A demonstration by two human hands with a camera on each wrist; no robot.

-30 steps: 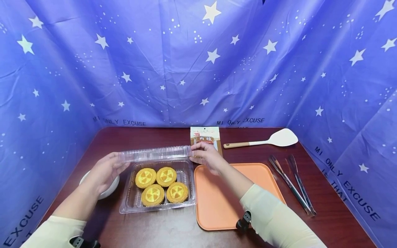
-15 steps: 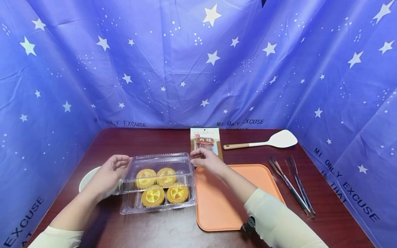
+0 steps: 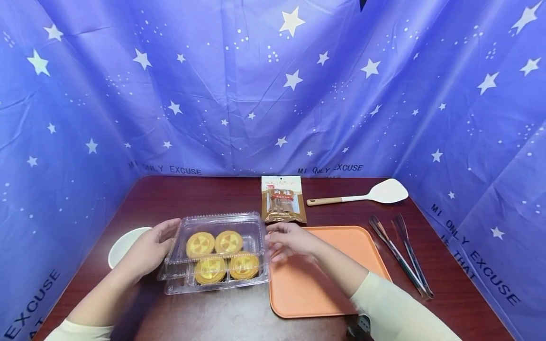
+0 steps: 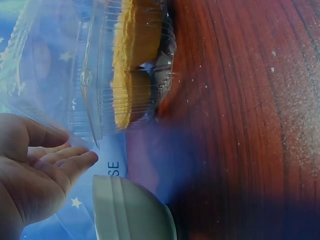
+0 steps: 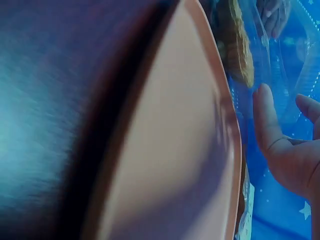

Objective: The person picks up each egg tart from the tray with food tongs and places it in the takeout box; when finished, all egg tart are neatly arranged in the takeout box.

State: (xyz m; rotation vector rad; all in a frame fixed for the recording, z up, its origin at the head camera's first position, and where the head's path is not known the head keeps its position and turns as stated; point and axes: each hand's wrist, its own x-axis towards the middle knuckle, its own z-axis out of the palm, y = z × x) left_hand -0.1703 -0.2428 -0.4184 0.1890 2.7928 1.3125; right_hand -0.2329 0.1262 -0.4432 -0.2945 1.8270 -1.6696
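A clear plastic clamshell box (image 3: 261, 279) holds several round yellow egg tarts (image 3: 211, 268), seen through its lid (image 3: 187, 222). The lid hangs tilted over the base, with a gap at the front. My left hand (image 3: 147, 247) pinches the lid's left edge; in the left wrist view the lid's corner lies between its thumb and fingers (image 4: 75, 167). On the other side my right hand (image 3: 294, 240) reaches to the lid's right edge over the tray. Its index finger (image 5: 266, 112) is straight and its thumb stands apart, fingertips right at the plastic in the right wrist view.
Beside the box lies an orange tray (image 3: 315, 293). A white bowl (image 3: 123, 246) is partly behind my left hand. Farther back are a printed packet (image 3: 282, 201) and a white spatula (image 3: 386, 191). Metal tongs (image 3: 403, 255) lie right of the tray.
The lid has swung down toward me, from nearly upright to low over the tarts. Both hands have come down with it, and the right hand has shifted toward the tray.
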